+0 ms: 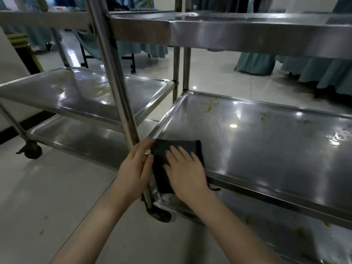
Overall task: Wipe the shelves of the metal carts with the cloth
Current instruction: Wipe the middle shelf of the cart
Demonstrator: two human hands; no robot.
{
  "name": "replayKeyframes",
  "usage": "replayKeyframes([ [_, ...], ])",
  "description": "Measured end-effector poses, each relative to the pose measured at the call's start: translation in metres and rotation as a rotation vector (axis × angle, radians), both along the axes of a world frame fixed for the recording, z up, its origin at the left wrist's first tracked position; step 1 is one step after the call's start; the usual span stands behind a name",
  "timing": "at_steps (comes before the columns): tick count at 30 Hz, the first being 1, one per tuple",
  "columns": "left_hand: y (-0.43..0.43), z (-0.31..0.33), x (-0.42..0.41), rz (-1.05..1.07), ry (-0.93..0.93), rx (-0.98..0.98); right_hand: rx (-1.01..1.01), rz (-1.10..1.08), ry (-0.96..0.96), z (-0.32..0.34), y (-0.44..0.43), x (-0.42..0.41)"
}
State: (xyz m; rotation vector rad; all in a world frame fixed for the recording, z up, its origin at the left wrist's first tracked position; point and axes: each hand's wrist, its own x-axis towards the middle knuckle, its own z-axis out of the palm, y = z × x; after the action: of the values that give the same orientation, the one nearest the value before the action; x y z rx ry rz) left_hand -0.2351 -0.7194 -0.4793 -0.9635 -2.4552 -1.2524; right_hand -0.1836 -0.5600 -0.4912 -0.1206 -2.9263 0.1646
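Pale tiled floor (57,187) carries two steel carts, with teal-skirted tables behind. The landmark is the near corner post (116,73) of the right-hand cart.

Just right of the post, the dark cloth (160,157) lies on the middle shelf (266,149). The right hand (186,174) presses it flat, fingers straight, grip released. The left hand (135,168) rests against the post, fingers extended and touching the cloth's edge, grasping nothing.

Wiping looks barely begun. Yellow smears (208,109) and wet patches dot the shelf far right of the post, and the lower shelf (285,235) is spotted too. Left of the post, the other cart's shelf (85,92) also shows residue.

The top shelf (228,29) shows mostly its front edge, and both carts run out of frame.
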Motion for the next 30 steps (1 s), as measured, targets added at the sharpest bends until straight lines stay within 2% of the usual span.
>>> replayKeyframes([
  [2, 0.013, 0.001, -0.008, -0.052, -0.033, -0.029, -0.036, -0.036, 0.071, -0.001, 0.022, 0.029],
  [5, 0.027, 0.000, -0.021, -0.051, -0.050, 0.002, -0.081, -0.018, -0.015, 0.003, 0.041, 0.032],
  [10, 0.034, -0.002, -0.028, -0.025, -0.049, 0.104, -0.116, 0.099, -0.260, 0.009, 0.039, -0.065],
  [12, 0.033, -0.004, -0.029, -0.038, -0.041, 0.124, -0.085, 0.124, -0.285, 0.009, 0.044, -0.111],
  [16, 0.032, -0.010, -0.032, -0.037, -0.023, 0.077, -0.062, 0.018, -0.301, 0.022, 0.057, -0.182],
  [18, 0.032, -0.009, -0.030, -0.025, -0.024, 0.067, -0.068, 0.013, -0.288, 0.021, 0.057, -0.184],
  [22, 0.030, -0.008, -0.028, -0.056, -0.032, 0.077, -0.064, 0.277, -0.134, -0.006, 0.058, -0.130],
  [24, 0.031, -0.009, -0.029, -0.055, -0.010, 0.075, -0.103, 0.330, -0.136, -0.013, 0.063, -0.116],
  [26, 0.032, -0.010, -0.031, -0.052, -0.006, 0.078, -0.086, 0.279, -0.147, -0.012, 0.071, -0.132],
  [30, 0.033, -0.010, -0.032, -0.024, -0.059, 0.059, -0.058, -0.040, -0.248, 0.008, 0.079, -0.192],
])
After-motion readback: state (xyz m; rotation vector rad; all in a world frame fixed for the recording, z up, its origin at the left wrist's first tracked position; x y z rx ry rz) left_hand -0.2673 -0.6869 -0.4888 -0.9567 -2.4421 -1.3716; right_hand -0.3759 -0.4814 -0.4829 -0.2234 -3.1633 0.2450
